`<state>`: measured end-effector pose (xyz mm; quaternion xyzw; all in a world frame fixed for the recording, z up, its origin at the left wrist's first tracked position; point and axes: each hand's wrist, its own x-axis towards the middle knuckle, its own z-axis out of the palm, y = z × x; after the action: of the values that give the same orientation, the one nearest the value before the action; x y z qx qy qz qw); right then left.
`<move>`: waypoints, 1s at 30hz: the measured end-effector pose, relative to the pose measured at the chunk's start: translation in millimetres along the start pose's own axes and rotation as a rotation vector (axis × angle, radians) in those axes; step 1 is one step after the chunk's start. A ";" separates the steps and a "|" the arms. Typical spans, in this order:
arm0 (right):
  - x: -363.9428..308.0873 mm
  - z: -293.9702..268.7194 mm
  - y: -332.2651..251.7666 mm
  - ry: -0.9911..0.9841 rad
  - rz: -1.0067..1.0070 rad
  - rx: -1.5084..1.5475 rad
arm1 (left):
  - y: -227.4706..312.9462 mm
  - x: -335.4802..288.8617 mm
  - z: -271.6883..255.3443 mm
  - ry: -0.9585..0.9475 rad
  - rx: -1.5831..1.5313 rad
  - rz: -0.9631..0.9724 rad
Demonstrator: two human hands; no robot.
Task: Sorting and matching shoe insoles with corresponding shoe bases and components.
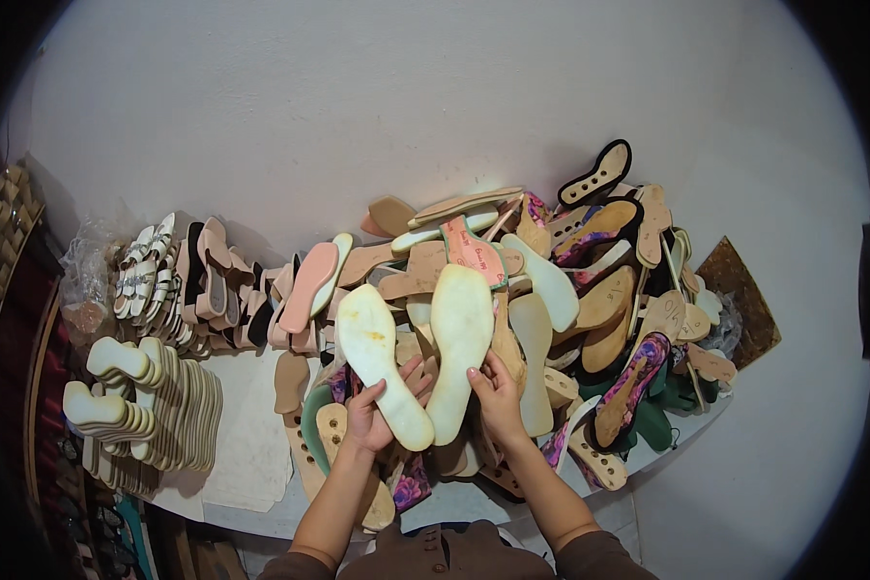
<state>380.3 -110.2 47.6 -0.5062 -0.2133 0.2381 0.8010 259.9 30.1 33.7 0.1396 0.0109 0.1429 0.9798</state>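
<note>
In my left hand [375, 414] is a cream shoe sole [369, 333] with a yellowish stain, its thumb on the edge and the fingers behind. My right hand [495, 387] grips a second cream shoe sole [459, 314], the thumb on its front edge. Both soles stand side by side with wide ends up, their narrow heel ends meeting low between my hands. Behind and around them spreads a heap of loose soles, among them a pink sole [311, 285], a red and green patterned piece [471, 251] and a floral one [638, 382].
Stacked cream soles [179, 411] stand at the left on the white table [246, 512]. Behind them are rows of strapped sandals [150, 275] and a clear plastic bag [92, 256]. Shelves [34, 387] edge the far left. A brown board [744, 300] leans at the right.
</note>
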 end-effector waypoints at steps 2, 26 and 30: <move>0.9 1.2 -4.5 -0.059 0.112 -0.064 | 2.3 0.9 -4.5 -0.013 0.138 -0.043; -18.3 19.4 15.0 -0.148 -0.286 -0.956 | -19.7 -1.9 -1.9 0.339 0.409 0.121; 12.5 9.8 -18.9 -0.086 -0.323 -0.870 | -6.9 -1.2 -3.5 0.421 0.392 0.166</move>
<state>387.6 -102.9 69.9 -0.7451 -0.4027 0.0193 0.5313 260.4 24.4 28.4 0.2938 0.2296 0.2436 0.8953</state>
